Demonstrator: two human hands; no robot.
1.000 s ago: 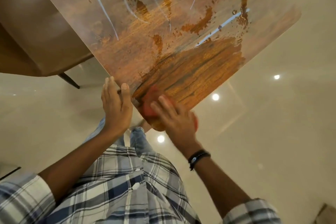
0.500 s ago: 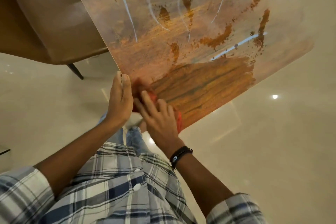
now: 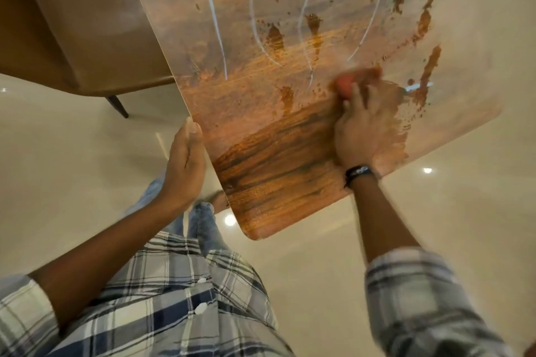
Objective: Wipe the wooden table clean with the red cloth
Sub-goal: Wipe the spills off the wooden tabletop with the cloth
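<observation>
While the right hand [image 3: 365, 124] presses the red cloth [image 3: 346, 85] flat against the wooden desk [image 3: 275, 177], right of the frame's centre, its fingers [image 3: 355, 95] lie spread over the cloth and blurred by motion, so only a red edge shows past the fingertips. The left hand [image 3: 185, 165] rests against the desk's left edge at centre-left, fingers pressed together and straight, seemingly bracing the top rather than gripping it.

The lower strip of the desk near the person looks dark and clean. Above and to the right of the cloth, brown smears [image 3: 429, 66], scattered specks and thin white streaks [image 3: 211, 14] cover a hazy film reaching to the top of the frame, so most of the surface is not yet wiped.

The likely trouble is smearing: a cloth already loaded with brown residue may drag it across the cleaned strip instead of lifting it. With the cloth bunched small under the palm, each pass probably covers a narrow band, leaving streaks between strokes. The far upper area calls for a long reach, and pressure may weaken there, leaving film behind. A hard push could also shift the desk, since the left hand only leans on its edge. Wiped residue may drop onto the glossy floor [image 3: 72, 168] at the right edge.
</observation>
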